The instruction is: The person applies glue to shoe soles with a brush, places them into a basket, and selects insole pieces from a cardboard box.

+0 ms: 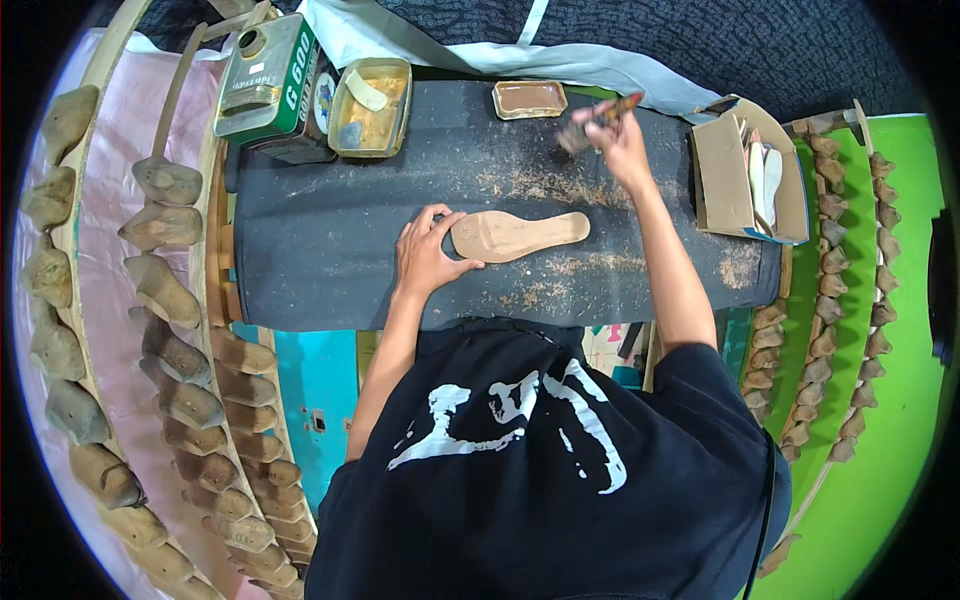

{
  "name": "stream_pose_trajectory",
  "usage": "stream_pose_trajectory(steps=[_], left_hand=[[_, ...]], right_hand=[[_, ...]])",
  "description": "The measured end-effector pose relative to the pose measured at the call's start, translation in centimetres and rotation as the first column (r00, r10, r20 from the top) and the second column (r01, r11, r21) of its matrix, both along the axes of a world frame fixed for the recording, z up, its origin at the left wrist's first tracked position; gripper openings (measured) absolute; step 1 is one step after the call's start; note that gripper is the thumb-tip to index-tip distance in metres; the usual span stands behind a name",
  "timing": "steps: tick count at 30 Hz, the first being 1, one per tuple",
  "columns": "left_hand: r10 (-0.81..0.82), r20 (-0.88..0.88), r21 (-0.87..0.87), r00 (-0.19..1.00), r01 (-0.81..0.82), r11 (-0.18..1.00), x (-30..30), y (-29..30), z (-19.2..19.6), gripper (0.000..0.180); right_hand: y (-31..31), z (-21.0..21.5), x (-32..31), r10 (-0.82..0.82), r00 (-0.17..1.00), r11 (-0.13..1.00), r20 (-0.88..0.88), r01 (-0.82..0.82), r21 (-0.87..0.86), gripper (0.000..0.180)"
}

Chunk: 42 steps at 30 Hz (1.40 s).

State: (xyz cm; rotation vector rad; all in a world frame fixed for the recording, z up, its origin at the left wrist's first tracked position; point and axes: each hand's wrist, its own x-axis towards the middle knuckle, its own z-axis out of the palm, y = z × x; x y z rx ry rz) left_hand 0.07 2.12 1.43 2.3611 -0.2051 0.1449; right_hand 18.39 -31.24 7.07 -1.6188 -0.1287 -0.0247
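A tan shoe insole [518,238] lies flat on the dark cloth of the worktable, its narrow end pointing right. Thumb and fingers of my left hand [428,250] grip its broad left end. Farther up and to the right, my right hand [622,140] is closed around a tool [588,128] with a dark and red-orange handle and a brownish lower end. Motion blurs that tool, so its exact kind cannot be made out. It is raised over the table, right of a shallow dish [530,112] that holds something brown.
Brown shavings [560,188] are strewn around the insole. At the back left stand a green and silver metal can [270,90] and a plastic tub [372,110]. A cardboard box [725,175] of pale pieces sits at right. Racks of shoe lasts [165,228] flank the table.
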Motion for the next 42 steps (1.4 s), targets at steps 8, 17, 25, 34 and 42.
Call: stream_pose_trajectory(steps=[8, 17, 25, 34, 42], left_hand=[[0.013, -0.024, 0.073, 1.0, -0.012, 0.997, -0.2, 0.0, -0.1, 0.087], [0.026, 0.015, 0.1, 1.0, -0.028, 0.995, 0.0, -0.3, -0.6, 0.088], [0.025, -0.019, 0.085, 1.0, -0.024, 0.996, -0.2, -0.3, -1.1, 0.087], [-0.012, 0.066, 0.129, 0.998, 0.004, 0.992, -0.1, -0.1, -1.4, 0.087], [-0.005, 0.047, 0.141, 0.999, -0.002, 0.99, 0.1, -0.1, -1.5, 0.09]], right_hand=[[-2.9, -3.2, -10.5, 0.132, 0.977, 0.956, -0.168, -0.17, -0.237, 0.028], [-2.9, -3.7, -14.5, -0.123, 0.992, 0.938, 0.008, 0.118, -0.327, 0.023], [1.0, -3.3, -19.5, -0.29, 0.893, 0.713, 0.344, 0.442, -0.545, 0.019], [5.0, -3.6, -21.1, -0.575, 0.808, 0.745, 0.129, 0.583, -0.325, 0.025], [4.5, -3.2, -18.8, -0.589, 0.802, 0.788, 0.098, 0.597, -0.151, 0.03]])
